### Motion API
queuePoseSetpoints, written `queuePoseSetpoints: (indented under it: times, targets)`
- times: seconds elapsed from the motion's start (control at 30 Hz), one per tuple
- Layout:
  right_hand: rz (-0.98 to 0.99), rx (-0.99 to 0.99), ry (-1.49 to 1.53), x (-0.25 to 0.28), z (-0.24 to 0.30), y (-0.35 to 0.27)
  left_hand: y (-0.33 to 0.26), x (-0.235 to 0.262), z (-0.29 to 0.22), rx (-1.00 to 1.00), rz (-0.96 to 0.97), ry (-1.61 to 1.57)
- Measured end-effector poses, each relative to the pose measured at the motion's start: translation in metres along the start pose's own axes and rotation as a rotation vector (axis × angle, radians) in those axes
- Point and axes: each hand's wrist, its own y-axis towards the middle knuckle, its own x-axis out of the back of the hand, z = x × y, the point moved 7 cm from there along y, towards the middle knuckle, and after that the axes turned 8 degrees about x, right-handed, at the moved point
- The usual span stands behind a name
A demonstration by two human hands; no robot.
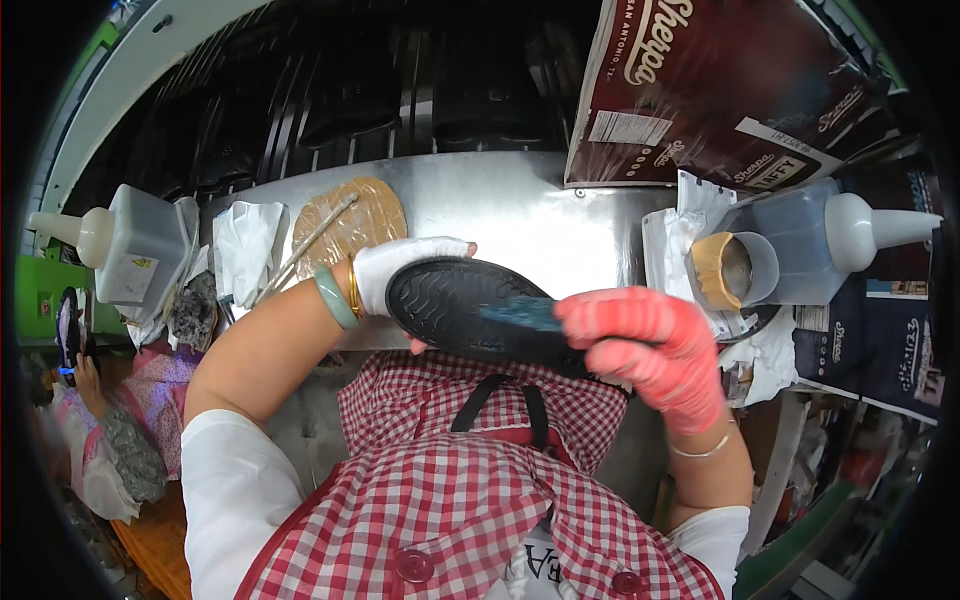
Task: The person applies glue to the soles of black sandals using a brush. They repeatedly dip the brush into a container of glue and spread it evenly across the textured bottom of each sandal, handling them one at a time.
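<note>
A black shoe sole with a wavy tread is tilted toward me above the table's near edge. My left hand, in a white glove with bare fingertips, grips its left end. From the right, my right hand, in a red-pink glove, is closed on a dark blue-green brush-like strip. Motion blurs this strip, so its exact kind is unclear. It lies over the middle of the sole, and whether it touches cannot be made out. The right fingers partly cover the sole's right end.
On the metal table lie a brown wrapped disc and a thin stick. White-nozzled bottles stand left and right, beside a cup. Maroon cartons rise behind right; dark slatted machinery lies beyond. Another person's hand shows far left.
</note>
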Motion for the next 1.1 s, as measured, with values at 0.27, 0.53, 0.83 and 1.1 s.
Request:
queuePoseSetpoints:
  times: [0.27, 0.53, 0.83, 1.1]
  targets:
    - [0.285, 0.37, -0.571, -0.044, 0.015, -0.017, -0.011, -0.008, 0.016, -0.015, 0.012, -0.012]
    - [-0.469, 0.318, -0.244, 0.016, 0.084, -0.06, -0.036, -0.042, 0.021, -0.318, 0.187, 0.041]
    - [-1.29, 0.724, -0.191, 0.055, 0.112, -0.126, -0.127, -0.202, -0.064, -0.947, 0.446, 0.027]
    - [-1.222, 0.621, -0.248, 0.052, 0.107, -0.129, -0.09, -0.257, -0.214, -0.999, -0.228, 0.609]
